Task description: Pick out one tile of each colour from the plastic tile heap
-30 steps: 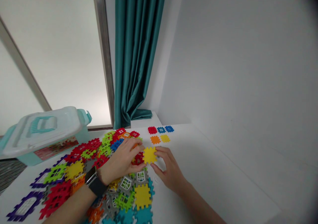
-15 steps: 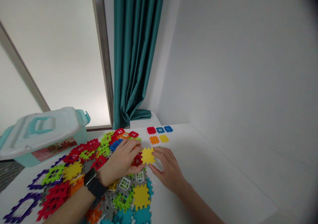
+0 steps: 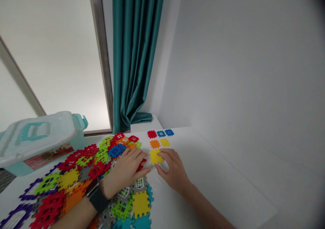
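Note:
My right hand (image 3: pixel 175 170) pinches a yellow toothed square building tile (image 3: pixel 155 157) between thumb and fingers, a little tilted, just over the white table. To its left, my left hand (image 3: pixel 130 166), with a dark smartwatch (image 3: pixel 95 193) at the wrist, hovers above the pile. Its fingers and thumb are apart, with a small gap to the yellow tile. Part of a red tile (image 3: pixel 141 164) shows between them. Beyond the hands lie a red tile (image 3: pixel 152 134), two blue tiles, an orange tile (image 3: pixel 154 143) and another yellow tile (image 3: pixel 165 142), in two short rows.
Loose tiles of many colours, such as a yellow tile (image 3: pixel 141 204) and purple frames (image 3: pixel 17 216), cover the table's left side. A lidded turquoise storage box (image 3: pixel 48 141) stands at the far left. A green curtain (image 3: pixel 137 53) hangs behind, and a grey wall (image 3: pixel 228 69) rises at right.
My left fingers have come away from the yellow tile, which has turned slightly in my right hand. The camera view has shifted a little, moving the scene left.

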